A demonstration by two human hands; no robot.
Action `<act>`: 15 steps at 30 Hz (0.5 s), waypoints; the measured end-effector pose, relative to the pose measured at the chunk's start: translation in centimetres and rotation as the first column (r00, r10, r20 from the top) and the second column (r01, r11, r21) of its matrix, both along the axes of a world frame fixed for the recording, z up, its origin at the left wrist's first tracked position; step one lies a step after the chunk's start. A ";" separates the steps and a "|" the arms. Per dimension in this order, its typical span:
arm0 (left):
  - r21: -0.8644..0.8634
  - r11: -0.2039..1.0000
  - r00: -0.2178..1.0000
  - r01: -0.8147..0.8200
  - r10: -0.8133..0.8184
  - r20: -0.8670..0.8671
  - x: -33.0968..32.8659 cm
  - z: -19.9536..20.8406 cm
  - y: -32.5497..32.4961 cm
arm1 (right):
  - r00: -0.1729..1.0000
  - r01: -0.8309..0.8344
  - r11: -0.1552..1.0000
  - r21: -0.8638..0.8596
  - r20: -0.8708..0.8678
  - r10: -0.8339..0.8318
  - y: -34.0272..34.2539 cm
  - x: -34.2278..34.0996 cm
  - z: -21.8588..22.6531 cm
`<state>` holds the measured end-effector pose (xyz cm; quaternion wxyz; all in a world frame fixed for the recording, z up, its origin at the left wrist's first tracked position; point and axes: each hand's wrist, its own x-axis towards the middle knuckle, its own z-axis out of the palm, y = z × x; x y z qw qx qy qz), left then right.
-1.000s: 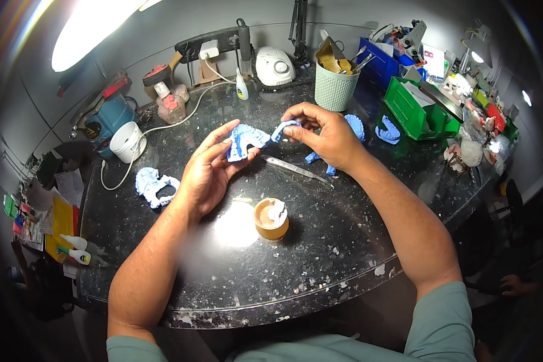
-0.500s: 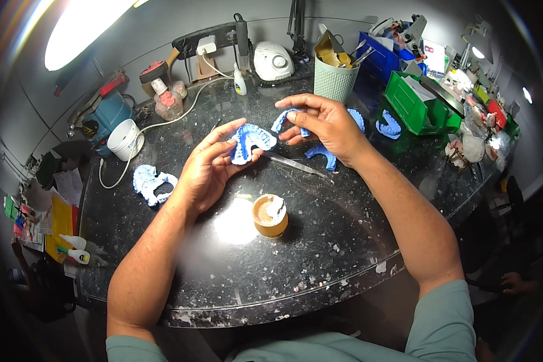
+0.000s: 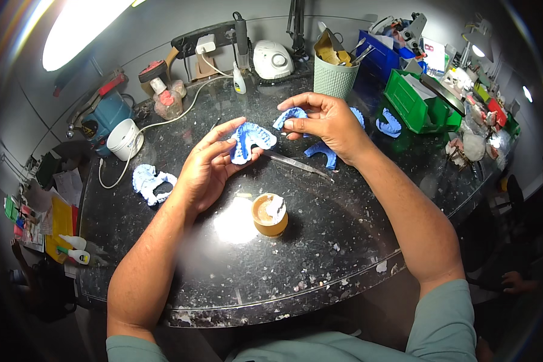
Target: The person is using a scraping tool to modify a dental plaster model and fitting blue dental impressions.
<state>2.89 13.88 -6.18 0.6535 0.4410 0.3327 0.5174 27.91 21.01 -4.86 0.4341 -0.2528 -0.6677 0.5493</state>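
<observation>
My left hand [image 3: 200,172] is closed on a blue U-shaped dental cast [image 3: 242,148], held above the bench with its row of teeth showing. To its right, my right hand [image 3: 335,127] pinches a smaller blue dental arch [image 3: 291,114] between thumb and fingers; the two pieces are apart. Below my right hand lies another blue dental arch [image 3: 326,158], partly covered by a finger. Between my hands, a slim metal hand tool [image 3: 298,164] rests on the bench. A yellowish cup [image 3: 270,228] with a white lump at its rim stands nearer to me.
A blue cast [image 3: 152,184] lies beside my left forearm; another [image 3: 388,123] is at the right. Along the back stand a white bucket [image 3: 125,140], a small bottle [image 3: 239,79], a white machine [image 3: 273,60], a pale green bin [image 3: 335,79] and a green tray [image 3: 425,108].
My right hand has turned the small dental arch and shifted its fingers, so more of the curve shows. My left hand and its cast have barely moved.
</observation>
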 end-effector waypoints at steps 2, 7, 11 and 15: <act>-0.003 1.000 1.000 0.000 0.000 0.008 -0.1 0.0 0.0 | 1.000 0.003 1.000 0.003 0.001 -0.003 0.0 0.0 -0.1; -0.028 0.999 0.999 -0.036 0.036 0.028 0.0 0.0 0.0 | 1.000 -0.001 1.000 0.018 0.003 0.001 -0.1 -0.1 0.0; -0.006 1.000 1.000 -0.017 0.017 0.010 0.0 -0.1 0.0 | 0.999 -0.026 0.999 0.022 -0.020 0.027 -0.2 -0.1 0.0; -0.010 1.000 1.000 -0.029 0.029 0.010 0.0 0.0 -0.1 | 0.999 -0.041 0.999 0.019 -0.007 0.041 -0.6 -0.1 0.3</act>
